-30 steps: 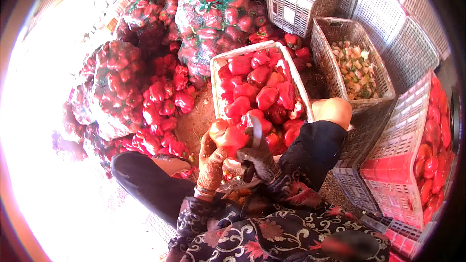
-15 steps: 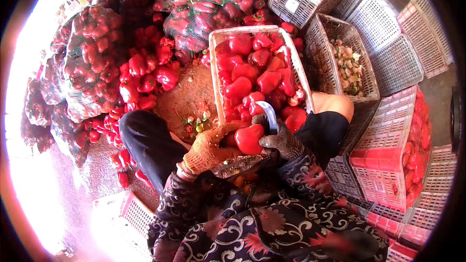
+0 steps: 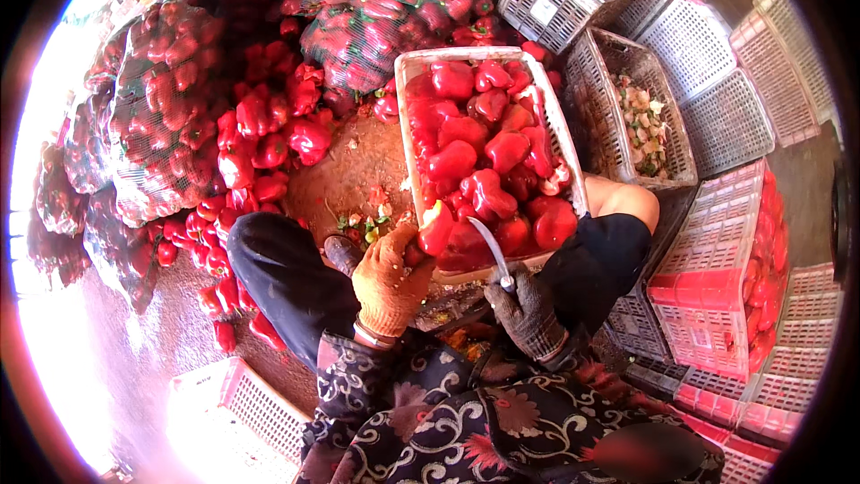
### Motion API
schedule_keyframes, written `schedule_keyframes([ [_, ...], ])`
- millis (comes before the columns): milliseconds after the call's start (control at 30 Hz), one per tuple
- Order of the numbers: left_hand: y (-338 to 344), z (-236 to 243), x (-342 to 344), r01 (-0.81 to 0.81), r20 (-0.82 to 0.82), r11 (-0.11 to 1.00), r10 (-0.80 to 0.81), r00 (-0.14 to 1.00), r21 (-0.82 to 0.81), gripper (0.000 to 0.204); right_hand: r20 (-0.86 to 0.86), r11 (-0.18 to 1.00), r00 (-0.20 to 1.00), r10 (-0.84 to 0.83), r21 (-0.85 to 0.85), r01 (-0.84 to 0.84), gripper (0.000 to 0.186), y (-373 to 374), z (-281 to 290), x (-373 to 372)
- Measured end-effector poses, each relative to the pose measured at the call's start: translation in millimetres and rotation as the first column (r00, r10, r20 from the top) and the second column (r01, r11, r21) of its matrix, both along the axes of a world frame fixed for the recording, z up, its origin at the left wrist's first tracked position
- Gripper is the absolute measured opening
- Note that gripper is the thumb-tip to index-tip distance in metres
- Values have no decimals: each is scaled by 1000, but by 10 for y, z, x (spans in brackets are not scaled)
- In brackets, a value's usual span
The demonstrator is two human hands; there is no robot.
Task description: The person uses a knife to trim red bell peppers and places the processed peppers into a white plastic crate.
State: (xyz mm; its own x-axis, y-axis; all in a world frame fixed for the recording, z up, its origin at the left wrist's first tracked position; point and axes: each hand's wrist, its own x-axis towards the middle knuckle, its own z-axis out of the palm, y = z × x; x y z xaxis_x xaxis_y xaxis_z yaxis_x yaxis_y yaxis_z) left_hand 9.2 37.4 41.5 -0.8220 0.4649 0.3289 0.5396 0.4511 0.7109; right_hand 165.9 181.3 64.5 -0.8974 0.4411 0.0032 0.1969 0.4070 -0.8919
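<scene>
Half a second ago both hands met around one pepper; now they are apart, with a gap between them at the crate's (image 3: 466, 53) near edge. The left hand (image 3: 391, 278), in an orange knitted glove, curls its fingers on a red pepper (image 3: 436, 229), which is over the left edge, close to the near-left corner. The right hand (image 3: 530, 314), in dark knit, grips a curved metal knife (image 3: 491, 246), its tip toward the peppers inside. Left of the crate, brown ground (image 3: 345, 184) with scraps gives room. The pepper skins are smooth and shiny.
</scene>
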Motion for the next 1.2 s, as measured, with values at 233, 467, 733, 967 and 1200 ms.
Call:
schedule_keyframes([
  [233, 45, 129, 44, -37, -210, 987, 3, 978, -155, 43, 96, 925, 987, 131, 346, -157, 20, 0, 232, -489],
  [467, 125, 74, 12, -13, -298, 994, -19, 954, -107, 42, 183, 904, 971, 152, 371, -211, 21, 39, 49, -591],
  [733, 267, -53, -15, -220, 578, 920, -8, 816, 323, 42, 236, 973, 966, 102, 178, -146, 26, 127, -186, -357],
  [967, 472, -145, -179, -360, 731, 657, -460, 504, 662, 43, 74, 984, 993, 95, 146, -105, 24, 299, -172, -600],
  [1200, 613, -290, -168, -372, 708, 616, -493, 506, 694, 40, 221, 988, 973, 63, 127, -92, 29, 336, -292, -560],
])
